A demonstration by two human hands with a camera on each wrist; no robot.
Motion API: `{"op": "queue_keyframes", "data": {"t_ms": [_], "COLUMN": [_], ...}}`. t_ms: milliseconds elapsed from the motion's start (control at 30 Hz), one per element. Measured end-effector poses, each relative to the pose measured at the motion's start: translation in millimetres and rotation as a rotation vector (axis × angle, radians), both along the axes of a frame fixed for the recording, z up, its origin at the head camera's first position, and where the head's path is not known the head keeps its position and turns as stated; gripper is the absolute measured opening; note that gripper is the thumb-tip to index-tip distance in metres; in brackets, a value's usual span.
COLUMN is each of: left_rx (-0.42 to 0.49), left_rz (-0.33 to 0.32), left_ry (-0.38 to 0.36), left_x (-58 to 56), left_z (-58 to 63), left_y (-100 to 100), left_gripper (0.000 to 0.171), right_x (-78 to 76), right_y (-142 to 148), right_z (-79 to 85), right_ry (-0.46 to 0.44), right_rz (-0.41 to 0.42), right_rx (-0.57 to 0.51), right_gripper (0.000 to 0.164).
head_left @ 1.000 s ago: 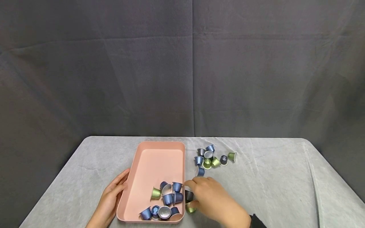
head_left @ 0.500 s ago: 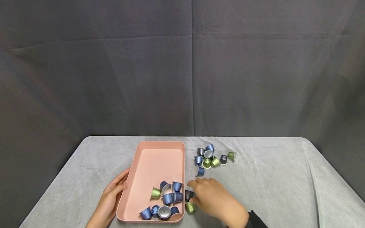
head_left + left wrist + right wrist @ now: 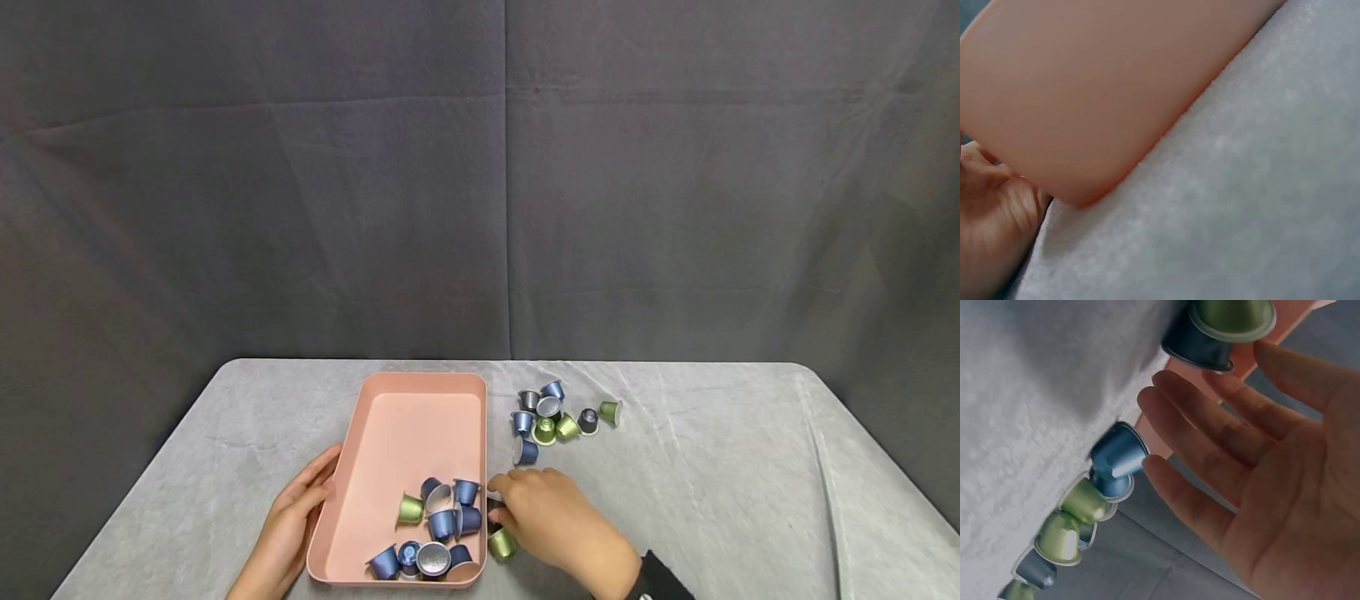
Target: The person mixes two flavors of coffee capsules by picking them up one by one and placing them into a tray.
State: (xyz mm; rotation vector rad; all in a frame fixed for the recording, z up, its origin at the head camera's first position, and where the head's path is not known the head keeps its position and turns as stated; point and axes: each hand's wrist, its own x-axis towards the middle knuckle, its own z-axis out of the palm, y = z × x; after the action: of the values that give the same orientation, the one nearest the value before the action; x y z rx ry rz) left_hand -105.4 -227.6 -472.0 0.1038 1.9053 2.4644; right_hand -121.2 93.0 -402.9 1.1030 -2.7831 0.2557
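Note:
A pink tray [image 3: 420, 433] lies on the table with several blue capsules [image 3: 442, 524] and one green capsule [image 3: 409, 509] in its near half. My left hand [image 3: 288, 517] rests against the tray's left wall with fingers extended; the left wrist view shows only part of the palm. Just outside the tray's right wall, my right hand [image 3: 551, 521] is over a black coffee capsule [image 3: 1188, 347], which it mostly hides in the head view. Beside that one sits a green coffee capsule [image 3: 502, 544]. In the right wrist view the fingers are loosely bent, thumb and index close to these two.
Behind my right hand lies a loose cluster of blue, black and green capsules [image 3: 545, 430], with one green capsule [image 3: 611, 412] at its right end. A grey cloth [image 3: 712, 483] covers the table. Dark curtains [image 3: 637, 208] hang behind it.
My right hand drew back slightly from the tray's wall, then moved in again over the black capsule. The left hand and the tray have stayed put.

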Motion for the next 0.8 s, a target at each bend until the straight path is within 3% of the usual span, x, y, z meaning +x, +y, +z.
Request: {"op": "queue_keyframes", "data": {"t_ms": [333,567,800], "left_rx": [0.038,0.035,0.062], "left_rz": [-0.015,-0.01,-0.025], "left_ry": [0.052,0.045,0.084], "left_x": [-2.1,-2.3,-2.3], "left_z": [-4.6,-4.6,-6.6], "left_y": [-1,-1,-2], "left_gripper": [0.055,0.055,0.047], "right_x": [-4.9,-4.7,-5.2], "right_y": [-5,-6,-8], "right_z": [-10.0,-11.6,-12.7], "right_ry": [0.043,0.009,0.013], "right_rz": [-0.028,-0.025,-0.024], "right_rx": [-0.021,-0.02,-0.004], "right_gripper": [0.023,0.028,0.028]}}
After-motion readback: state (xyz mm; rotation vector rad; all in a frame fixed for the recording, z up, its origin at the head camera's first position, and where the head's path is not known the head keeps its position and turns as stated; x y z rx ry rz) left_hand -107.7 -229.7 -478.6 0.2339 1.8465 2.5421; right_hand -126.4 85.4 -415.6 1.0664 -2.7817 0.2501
